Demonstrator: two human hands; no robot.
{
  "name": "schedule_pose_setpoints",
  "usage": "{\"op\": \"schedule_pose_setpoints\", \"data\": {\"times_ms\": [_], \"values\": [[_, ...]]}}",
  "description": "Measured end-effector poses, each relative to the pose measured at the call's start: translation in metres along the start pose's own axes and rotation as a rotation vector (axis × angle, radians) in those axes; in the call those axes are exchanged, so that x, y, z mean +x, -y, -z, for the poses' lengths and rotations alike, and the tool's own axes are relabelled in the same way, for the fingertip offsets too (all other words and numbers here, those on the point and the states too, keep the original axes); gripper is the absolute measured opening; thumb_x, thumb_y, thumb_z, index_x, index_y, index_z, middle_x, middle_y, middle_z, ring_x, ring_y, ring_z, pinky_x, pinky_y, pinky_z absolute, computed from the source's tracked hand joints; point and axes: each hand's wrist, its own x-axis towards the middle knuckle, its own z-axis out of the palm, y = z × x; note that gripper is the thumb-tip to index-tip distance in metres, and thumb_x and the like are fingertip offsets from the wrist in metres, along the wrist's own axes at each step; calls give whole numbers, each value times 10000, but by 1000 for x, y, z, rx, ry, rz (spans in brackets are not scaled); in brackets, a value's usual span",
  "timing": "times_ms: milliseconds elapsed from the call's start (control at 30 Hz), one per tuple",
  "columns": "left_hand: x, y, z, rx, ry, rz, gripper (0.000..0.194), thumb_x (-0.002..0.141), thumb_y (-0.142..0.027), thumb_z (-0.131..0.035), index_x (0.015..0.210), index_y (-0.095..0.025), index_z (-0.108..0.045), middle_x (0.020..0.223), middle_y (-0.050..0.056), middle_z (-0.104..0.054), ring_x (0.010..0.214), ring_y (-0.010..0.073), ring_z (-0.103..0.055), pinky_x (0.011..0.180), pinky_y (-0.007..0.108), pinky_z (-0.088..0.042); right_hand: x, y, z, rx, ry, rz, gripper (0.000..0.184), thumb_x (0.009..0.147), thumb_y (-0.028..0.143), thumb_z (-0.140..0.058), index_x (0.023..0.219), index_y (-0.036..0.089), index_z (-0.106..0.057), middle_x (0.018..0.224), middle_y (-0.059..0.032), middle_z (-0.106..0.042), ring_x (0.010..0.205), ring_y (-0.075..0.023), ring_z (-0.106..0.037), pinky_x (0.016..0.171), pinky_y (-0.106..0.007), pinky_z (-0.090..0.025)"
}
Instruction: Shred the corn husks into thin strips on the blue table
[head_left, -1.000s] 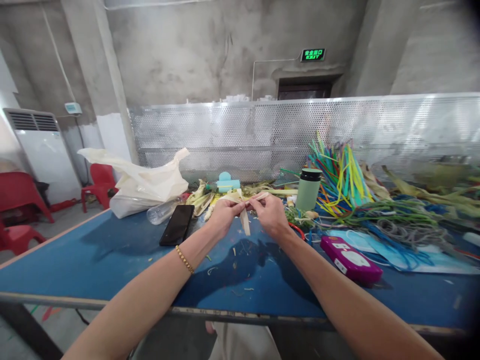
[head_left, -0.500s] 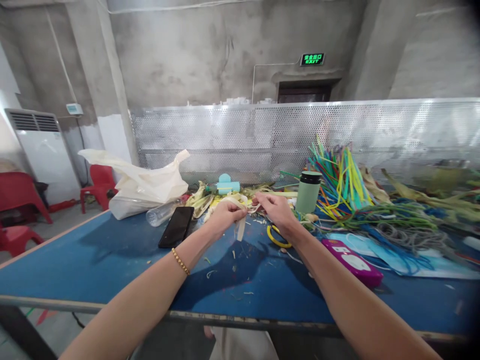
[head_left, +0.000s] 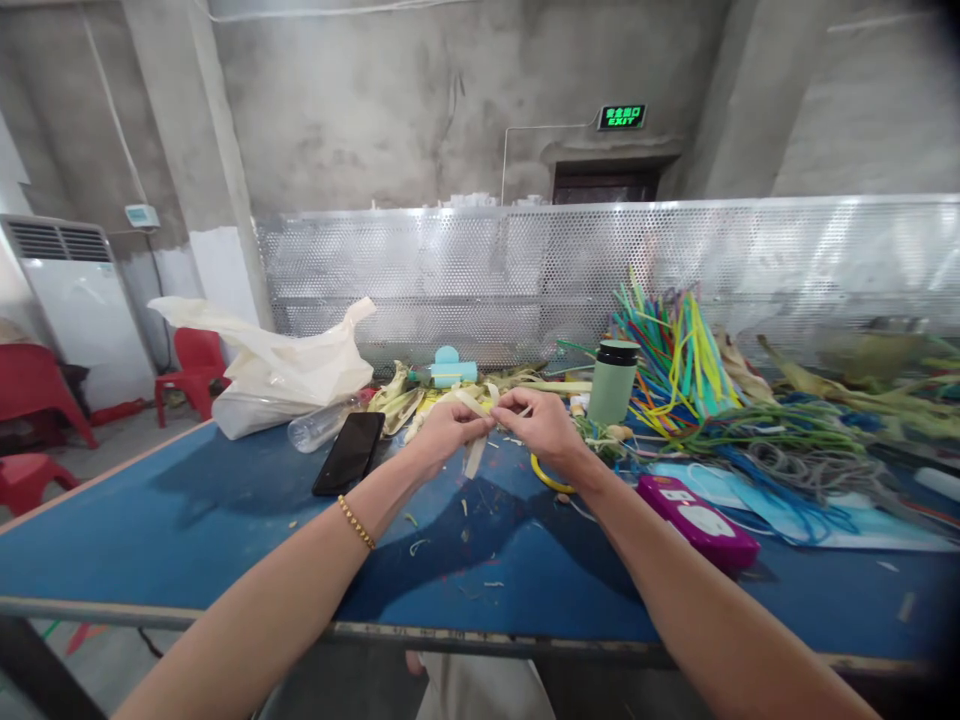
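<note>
Above the middle of the blue table [head_left: 247,540], my left hand [head_left: 450,430] pinches a pale flat strip [head_left: 473,459], which looks like corn husk. One end of it hangs below the fingers and a loop rises above them. My right hand [head_left: 541,425] is closed at the same spot, thumb and fingertips almost touching the left ones. A thin pale end sticks out by its fingers, so it too grips the strip. Exactly how the strip runs between the fingertips is hidden. Under my right wrist lies a yellow ring-shaped handle [head_left: 550,477], partly covered.
Left of my hands are a black phone [head_left: 349,453], a clear plastic bottle [head_left: 319,428] and a white bag [head_left: 292,370]. To the right stand a green jar [head_left: 613,385], a purple box [head_left: 697,522], bundled colored strips [head_left: 686,360] and tangled cords [head_left: 802,470]. Husk scraps lie behind.
My right hand has moved slightly left, its fingertips now closer to the left ones. The strip's loop stands higher above the fingers. The whole view has shifted a little.
</note>
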Motion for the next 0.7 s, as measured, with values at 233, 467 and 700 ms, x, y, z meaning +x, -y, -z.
{"op": "schedule_pose_setpoints", "data": {"times_ms": [233,467,700], "values": [[-2,-3,1,95,-30,-30,306,668,-390,-755,570,-129,-627,497,-22,-444,501,76,-326,491,251,-201,-3,8,0,-68,2,-25,129,743,246,-618,644,168,-643,614,-6,-636,589,-135,-538,581,-250,-381],[1,3,3,126,-62,-55,256,624,-312,-790,532,-137,-627,489,-16,-469,491,77,-344,472,243,-192,-5,9,-3,-123,-19,55,109,714,172,-611,607,185,-626,607,8,-634,594,-128,-529,594,-244,-371],[3,6,1,72,-24,14,199,636,-291,-762,590,-120,-672,522,1,-523,513,92,-391,522,256,-262,-5,6,-8,-82,12,32,118,750,188,-572,633,188,-568,634,1,-601,616,-135,-502,599,-252,-354]]}}
